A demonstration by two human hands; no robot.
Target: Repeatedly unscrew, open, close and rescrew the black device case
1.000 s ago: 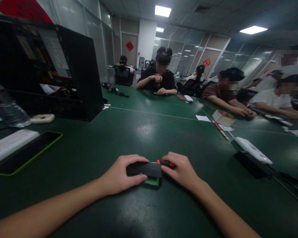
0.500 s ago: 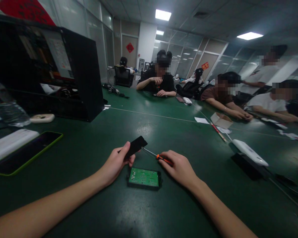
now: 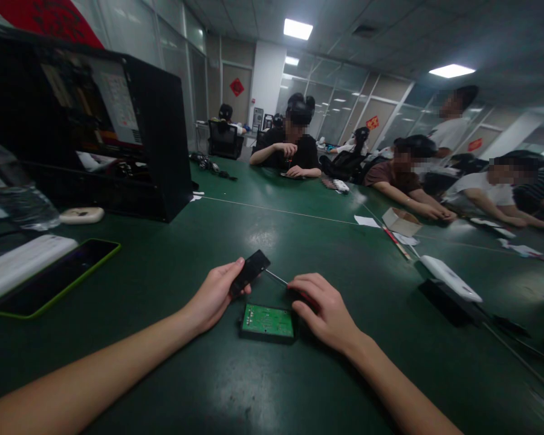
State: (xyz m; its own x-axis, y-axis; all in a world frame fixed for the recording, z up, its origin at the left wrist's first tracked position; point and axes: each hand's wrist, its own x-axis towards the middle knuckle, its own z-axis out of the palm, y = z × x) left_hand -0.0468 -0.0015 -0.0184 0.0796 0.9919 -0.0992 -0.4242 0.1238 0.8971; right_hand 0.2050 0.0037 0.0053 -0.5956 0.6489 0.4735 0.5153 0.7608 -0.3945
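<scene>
My left hand (image 3: 220, 291) grips a flat black rectangular cover (image 3: 251, 272), thumb on top, tilted above the table. The screwdriver (image 3: 276, 277) is in my right hand (image 3: 323, 306); its metal shaft points left, with the tip at the cover's right edge. Most of the handle is hidden under my fingers. Just below both hands, a green circuit board (image 3: 269, 321) lies in a black case on the dark green table (image 3: 199, 386). Its right end is close to my right thumb.
An open black computer case (image 3: 163, 145), a bottle (image 3: 16, 187) and a phone (image 3: 57, 278) are at the left. On the right lie a white device (image 3: 451, 278) and a small open box (image 3: 401, 222). Several people sit across the table.
My right fingers have shifted over the screwdriver handle, and the thumb has spread down toward the board. The cover has turned slightly in my left hand. The standing person has moved left.
</scene>
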